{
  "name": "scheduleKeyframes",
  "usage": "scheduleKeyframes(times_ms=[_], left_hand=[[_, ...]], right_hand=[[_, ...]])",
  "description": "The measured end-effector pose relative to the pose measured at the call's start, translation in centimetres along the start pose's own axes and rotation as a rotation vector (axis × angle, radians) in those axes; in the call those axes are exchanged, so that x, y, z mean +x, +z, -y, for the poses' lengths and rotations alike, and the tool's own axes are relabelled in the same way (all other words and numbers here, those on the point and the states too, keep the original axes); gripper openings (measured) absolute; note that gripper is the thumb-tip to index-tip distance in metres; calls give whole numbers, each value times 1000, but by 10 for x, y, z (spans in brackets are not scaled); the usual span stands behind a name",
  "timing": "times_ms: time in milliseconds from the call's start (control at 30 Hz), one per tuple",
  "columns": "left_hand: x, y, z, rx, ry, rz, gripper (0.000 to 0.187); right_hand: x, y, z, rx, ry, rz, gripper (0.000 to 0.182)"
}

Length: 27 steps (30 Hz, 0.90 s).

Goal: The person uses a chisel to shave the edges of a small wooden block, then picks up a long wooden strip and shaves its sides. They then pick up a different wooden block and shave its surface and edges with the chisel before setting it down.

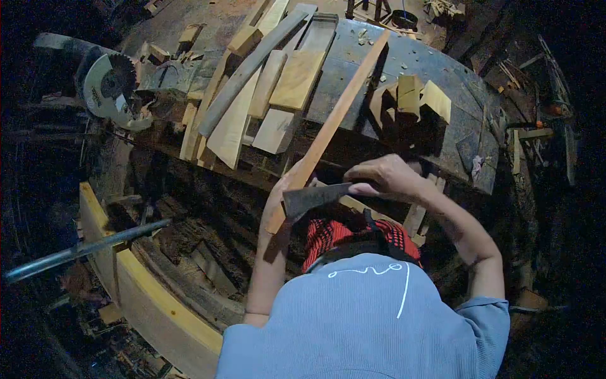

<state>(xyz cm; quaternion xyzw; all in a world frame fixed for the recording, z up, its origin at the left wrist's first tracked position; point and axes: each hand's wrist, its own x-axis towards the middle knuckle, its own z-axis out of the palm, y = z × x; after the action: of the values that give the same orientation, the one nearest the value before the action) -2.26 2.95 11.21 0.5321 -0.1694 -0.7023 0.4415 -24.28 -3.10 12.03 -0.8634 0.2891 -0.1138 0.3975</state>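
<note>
A long, narrow wooden strip (344, 114) slants from my lap area up across the bench, its near end closest to me. Near that lower end, my left hand (278, 192) is closed around it. In my right hand (390, 175) I grip a dark broad-bladed knife (310, 201), its blade pointing left and widening towards the tip. The blade overlaps the strip close to my left fingers. My right fist hides the knife's handle.
A metal-topped bench (404, 57) carries wood blocks (409, 96), shavings and stacked boards (297, 79). A circular saw blade (113, 85) stands at the left. Below it, a metal pipe (88, 249) crosses a thick curved timber (161, 303).
</note>
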Motion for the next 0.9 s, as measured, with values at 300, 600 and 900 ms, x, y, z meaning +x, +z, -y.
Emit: scheduleKeyframes(times_ms=[300,600,900], left_hand=[[8,8,26,-100,-150,227,42],[22,47,45,0,-73,237,40],[24,50,63,13,-50,222,40]], right_hand=[[-72,25,26,686,691,-102,27],[-84,25,47,973,849,-132,28],[-60,25,5,799,781,-306,24]])
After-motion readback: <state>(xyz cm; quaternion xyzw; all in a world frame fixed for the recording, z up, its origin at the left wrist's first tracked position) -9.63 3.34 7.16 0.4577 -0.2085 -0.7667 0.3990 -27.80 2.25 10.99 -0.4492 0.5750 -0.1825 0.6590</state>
